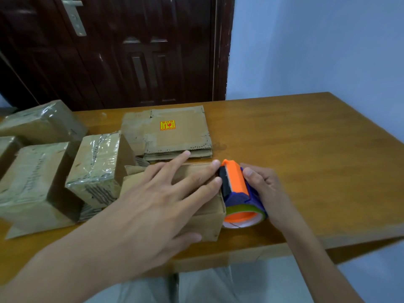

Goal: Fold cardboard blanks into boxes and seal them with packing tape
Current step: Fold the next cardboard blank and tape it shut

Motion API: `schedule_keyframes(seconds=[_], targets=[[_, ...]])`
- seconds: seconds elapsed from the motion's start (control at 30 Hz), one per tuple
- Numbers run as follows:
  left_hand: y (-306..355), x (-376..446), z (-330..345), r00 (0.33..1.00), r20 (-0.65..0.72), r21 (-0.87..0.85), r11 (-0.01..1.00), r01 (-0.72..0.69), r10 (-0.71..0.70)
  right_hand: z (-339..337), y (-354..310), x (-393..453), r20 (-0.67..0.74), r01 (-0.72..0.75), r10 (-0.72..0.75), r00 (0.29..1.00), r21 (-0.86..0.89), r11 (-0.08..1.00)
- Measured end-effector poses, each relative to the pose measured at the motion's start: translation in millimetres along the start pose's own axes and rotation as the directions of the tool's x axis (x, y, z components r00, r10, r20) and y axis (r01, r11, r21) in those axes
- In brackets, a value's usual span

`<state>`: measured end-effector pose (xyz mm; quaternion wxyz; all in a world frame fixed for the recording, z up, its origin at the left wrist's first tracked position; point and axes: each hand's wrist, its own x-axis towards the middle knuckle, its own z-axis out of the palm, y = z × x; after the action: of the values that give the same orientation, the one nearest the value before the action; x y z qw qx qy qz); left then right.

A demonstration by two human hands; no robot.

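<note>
Box (209, 224) sits at the near edge of the table (306, 138), and I have my left hand (157, 200) spread wide and flat on its top. My right hand (266, 193) grips the tape dispenser (238, 189), pressed against the box's right end. Flat blanks (172, 132) lie just behind; taped boxes (96, 165) stand to the left.

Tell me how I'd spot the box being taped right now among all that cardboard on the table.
Start at the near edge of the wooden table, in front of the person. The box lies under the flat left hand, with the orange and blue tape dispenser, held in the right hand, against its right end. Unlike the sealed boxes to its left, it shows plain brown card without glossy tape.
</note>
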<state>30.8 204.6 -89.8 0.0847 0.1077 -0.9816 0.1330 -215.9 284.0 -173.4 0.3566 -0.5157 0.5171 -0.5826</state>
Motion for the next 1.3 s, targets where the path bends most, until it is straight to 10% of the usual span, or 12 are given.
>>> schedule_keyframes(seconds=[0.87, 1.1, 1.3], targets=[[-8, 11, 9, 0.999, -0.021, -0.011, 0.999, 0.045, -0.045, -25, -17, -19, 0.192, 0.162, -0.038, 0.981, -0.684, 0.711], [-10, -3, 3, 0.920, -0.281, -0.545, 0.834, 0.082, -0.274, -50, -68, -18, 0.231, 0.177, 0.022, 0.973, -0.797, 0.577], [22, 1, 53, 0.714, -0.426, -0.816, 0.576, -0.038, -0.556, -49, -132, 9, 0.336, 0.312, 0.027, 0.942, -0.899, 0.307]])
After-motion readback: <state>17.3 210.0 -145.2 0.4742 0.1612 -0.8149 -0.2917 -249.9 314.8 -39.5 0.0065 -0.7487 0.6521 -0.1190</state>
